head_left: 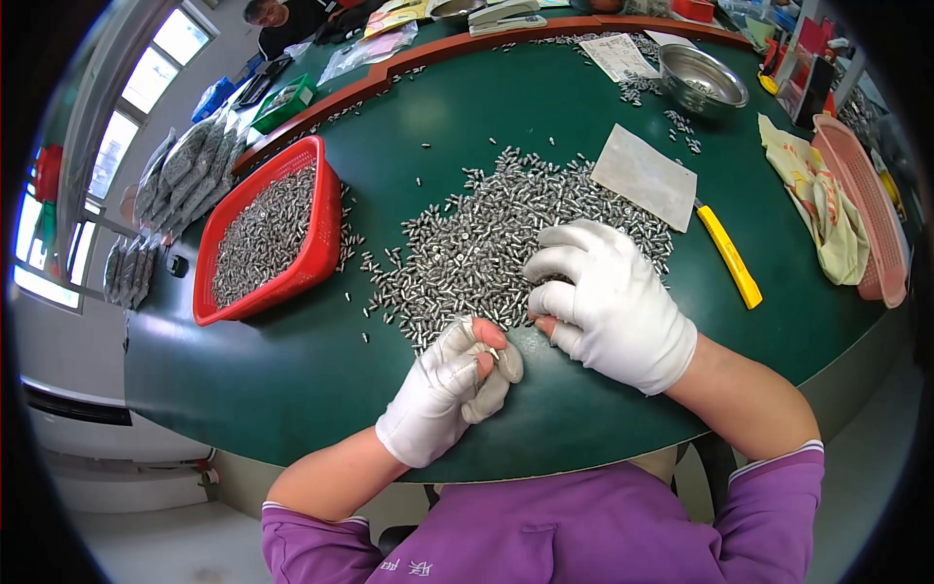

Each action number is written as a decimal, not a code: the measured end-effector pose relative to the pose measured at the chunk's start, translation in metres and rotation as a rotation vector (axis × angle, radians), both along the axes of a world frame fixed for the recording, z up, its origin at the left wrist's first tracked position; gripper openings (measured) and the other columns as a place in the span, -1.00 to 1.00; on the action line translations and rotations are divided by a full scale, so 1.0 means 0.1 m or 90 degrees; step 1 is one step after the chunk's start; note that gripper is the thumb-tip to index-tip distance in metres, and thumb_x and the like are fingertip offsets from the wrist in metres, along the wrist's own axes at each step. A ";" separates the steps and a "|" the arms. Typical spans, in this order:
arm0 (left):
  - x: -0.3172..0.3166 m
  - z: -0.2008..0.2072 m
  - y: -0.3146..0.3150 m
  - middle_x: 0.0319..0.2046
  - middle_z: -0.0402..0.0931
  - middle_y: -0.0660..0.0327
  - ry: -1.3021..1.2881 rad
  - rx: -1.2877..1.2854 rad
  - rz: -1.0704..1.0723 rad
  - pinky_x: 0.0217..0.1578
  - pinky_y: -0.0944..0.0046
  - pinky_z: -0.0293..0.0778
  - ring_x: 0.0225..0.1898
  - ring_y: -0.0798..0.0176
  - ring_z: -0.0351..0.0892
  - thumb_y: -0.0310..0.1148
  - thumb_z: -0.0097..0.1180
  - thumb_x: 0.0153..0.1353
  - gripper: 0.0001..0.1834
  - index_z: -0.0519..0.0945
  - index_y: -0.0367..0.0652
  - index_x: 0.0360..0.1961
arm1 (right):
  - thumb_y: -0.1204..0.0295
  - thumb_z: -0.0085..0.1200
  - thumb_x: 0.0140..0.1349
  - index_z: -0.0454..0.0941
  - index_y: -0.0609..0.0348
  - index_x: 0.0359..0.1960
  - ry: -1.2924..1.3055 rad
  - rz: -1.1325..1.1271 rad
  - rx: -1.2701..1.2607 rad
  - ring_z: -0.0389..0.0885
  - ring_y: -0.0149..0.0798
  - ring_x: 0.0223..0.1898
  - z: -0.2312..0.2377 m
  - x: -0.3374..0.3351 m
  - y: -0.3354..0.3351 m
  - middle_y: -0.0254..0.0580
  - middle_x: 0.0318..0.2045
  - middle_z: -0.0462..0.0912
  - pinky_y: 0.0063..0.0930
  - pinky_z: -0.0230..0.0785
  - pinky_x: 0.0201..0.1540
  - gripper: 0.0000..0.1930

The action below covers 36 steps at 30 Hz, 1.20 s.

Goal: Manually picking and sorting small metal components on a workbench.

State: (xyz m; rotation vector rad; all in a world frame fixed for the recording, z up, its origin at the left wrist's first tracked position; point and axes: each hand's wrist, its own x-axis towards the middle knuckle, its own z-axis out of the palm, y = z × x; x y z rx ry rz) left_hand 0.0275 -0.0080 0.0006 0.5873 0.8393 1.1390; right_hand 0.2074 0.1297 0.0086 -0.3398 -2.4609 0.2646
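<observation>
A heap of small shiny metal pins (486, 238) lies spread over the green table in front of me. My left hand (443, 394), in a white glove with bare thumb and index tips, is closed at the heap's near edge. Between those two fingertips it pinches one small metal pin (493, 353). My right hand (618, 307), also white-gloved with a bare fingertip showing, rests at the right near side of the heap. Its fingers are curled inward over the pins, and whatever they hold is hidden beneath them.
A red plastic basket (319, 219) full of pins stands left. A flat scraper blade (647, 175) and a yellow-handled tool (730, 255) lie right. Farther off are a steel bowl (702, 78), a pink basket (856, 209) with a cloth (817, 200), and packed bags (190, 170).
</observation>
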 end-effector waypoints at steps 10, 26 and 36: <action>0.01 0.00 0.01 -0.53 0.26 0.36 -0.001 0.003 0.006 -0.58 0.47 -0.02 -0.64 0.50 0.02 -0.11 0.11 0.37 -0.77 0.49 0.06 -0.07 | 0.41 0.25 -0.13 0.58 0.12 -0.50 -0.053 -0.004 -0.006 0.48 -0.02 0.05 -0.04 -0.07 -0.12 -0.14 -0.14 0.58 -0.11 0.36 0.10 -0.85; -0.03 -0.02 -0.01 -0.40 0.51 0.32 0.004 -0.063 -0.047 -0.60 0.52 0.07 -0.59 0.54 0.24 -0.13 0.15 0.35 -0.77 0.49 -0.02 -0.16 | 0.37 0.31 -0.05 0.61 0.01 -0.39 0.098 0.081 -0.224 0.54 -0.09 -0.01 0.01 -0.01 -0.08 -0.32 -0.14 0.59 -0.21 0.35 0.01 -0.82; -0.05 -0.01 -0.01 -0.39 0.50 0.29 -0.013 -0.057 -0.048 -0.61 0.48 0.03 -0.62 0.50 0.18 -0.12 0.10 0.37 -0.76 0.48 -0.04 -0.16 | 0.40 0.30 -0.13 0.61 0.02 -0.46 -0.021 0.036 -0.083 0.52 -0.08 0.02 0.11 0.12 0.04 -0.27 -0.12 0.58 -0.15 0.38 0.05 -0.85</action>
